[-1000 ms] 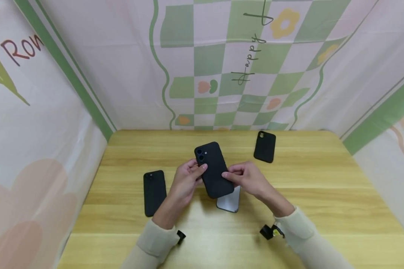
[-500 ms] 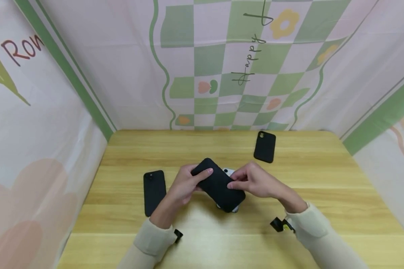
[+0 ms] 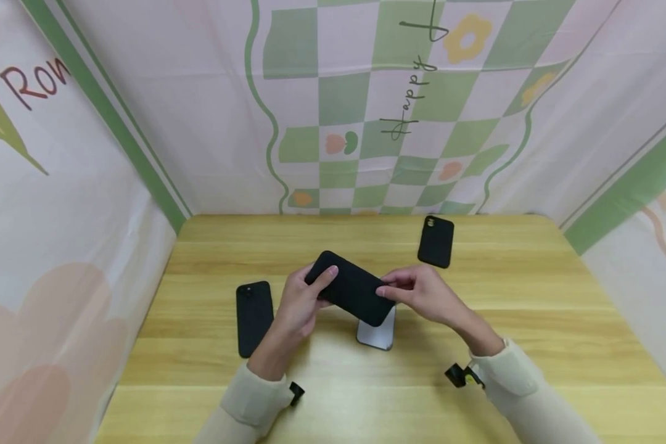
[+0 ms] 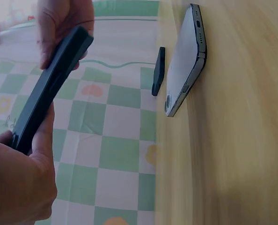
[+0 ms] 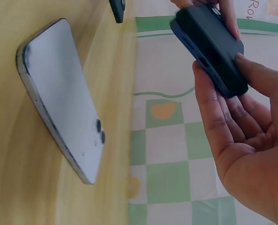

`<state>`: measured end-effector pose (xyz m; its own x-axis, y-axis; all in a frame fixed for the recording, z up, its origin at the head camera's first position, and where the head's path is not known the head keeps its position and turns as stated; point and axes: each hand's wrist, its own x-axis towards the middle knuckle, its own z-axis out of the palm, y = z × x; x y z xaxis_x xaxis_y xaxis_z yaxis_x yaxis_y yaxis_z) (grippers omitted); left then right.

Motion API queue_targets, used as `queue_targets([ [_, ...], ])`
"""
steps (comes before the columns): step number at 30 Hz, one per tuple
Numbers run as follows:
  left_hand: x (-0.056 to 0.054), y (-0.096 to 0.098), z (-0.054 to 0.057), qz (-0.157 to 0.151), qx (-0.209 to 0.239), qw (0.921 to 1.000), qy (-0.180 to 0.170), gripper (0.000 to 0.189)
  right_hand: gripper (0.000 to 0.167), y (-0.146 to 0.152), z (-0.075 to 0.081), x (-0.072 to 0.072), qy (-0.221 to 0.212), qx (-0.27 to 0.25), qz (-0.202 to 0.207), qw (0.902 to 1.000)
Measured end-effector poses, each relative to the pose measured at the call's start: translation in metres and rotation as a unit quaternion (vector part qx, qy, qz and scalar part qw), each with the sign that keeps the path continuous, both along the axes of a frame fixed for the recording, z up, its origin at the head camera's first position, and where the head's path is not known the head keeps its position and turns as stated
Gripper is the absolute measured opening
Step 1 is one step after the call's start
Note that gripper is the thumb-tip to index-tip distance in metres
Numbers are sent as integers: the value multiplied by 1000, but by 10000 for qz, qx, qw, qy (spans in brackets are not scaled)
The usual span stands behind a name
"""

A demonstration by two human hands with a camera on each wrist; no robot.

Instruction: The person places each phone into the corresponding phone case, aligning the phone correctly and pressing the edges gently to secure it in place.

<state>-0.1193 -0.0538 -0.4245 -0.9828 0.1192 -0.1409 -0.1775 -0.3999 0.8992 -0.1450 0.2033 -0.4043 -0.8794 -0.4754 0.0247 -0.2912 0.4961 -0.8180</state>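
Note:
Both hands hold a phone in a black case (image 3: 349, 290) above the table, slanting down to the right. My left hand (image 3: 301, 302) grips its left end, the thumb lying across the upper face. At the right end, my right hand (image 3: 422, 295) pinches the edge between thumb and fingers. No lenses show on the black face in the head view. The bottom end and its port opening face the right wrist camera on the held phone (image 5: 211, 51). Beneath it lies a white-backed phone (image 3: 376, 334), partly covered; its back and two lenses show in the right wrist view.
Left of the hands, a black phone (image 3: 254, 314) lies on the wooden table (image 3: 510, 277), close to the left forearm. A black phone case (image 3: 436, 242) with a camera cutout lies near the back edge. A patterned curtain (image 3: 344, 98) hangs behind.
The held phone showed its lenses one second ago and stood steeper. It dipped over the white phone, then rose and turned more sideways. Both hands kept their hold.

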Motion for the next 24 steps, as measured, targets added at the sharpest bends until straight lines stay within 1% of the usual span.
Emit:
queue_targets([
  [4,0,0,2,189,68,9998,40,31,16,1,-5,2,-305,-332,-271,9986],
  [7,1,1,5,294,154,9994,22,32,20,2,-7,3,-582,-631,-446,9953],
  [9,1,2,6,358,238,9991,19,32,23,2,-8,4,-812,-870,-568,9913],
  [12,1,2,7,450,357,9983,28,33,29,2,-9,4,-1206,-1221,-742,9824],
  [15,1,1,6,448,383,9983,25,32,32,1,-10,5,-1459,-1416,-876,9752],
  [18,2,2,6,417,403,9983,-3,32,31,2,-9,5,-1484,-1427,-923,9742],
  [24,2,1,6,349,454,9984,-40,35,25,4,-6,4,-1144,-1349,-779,9811],
])
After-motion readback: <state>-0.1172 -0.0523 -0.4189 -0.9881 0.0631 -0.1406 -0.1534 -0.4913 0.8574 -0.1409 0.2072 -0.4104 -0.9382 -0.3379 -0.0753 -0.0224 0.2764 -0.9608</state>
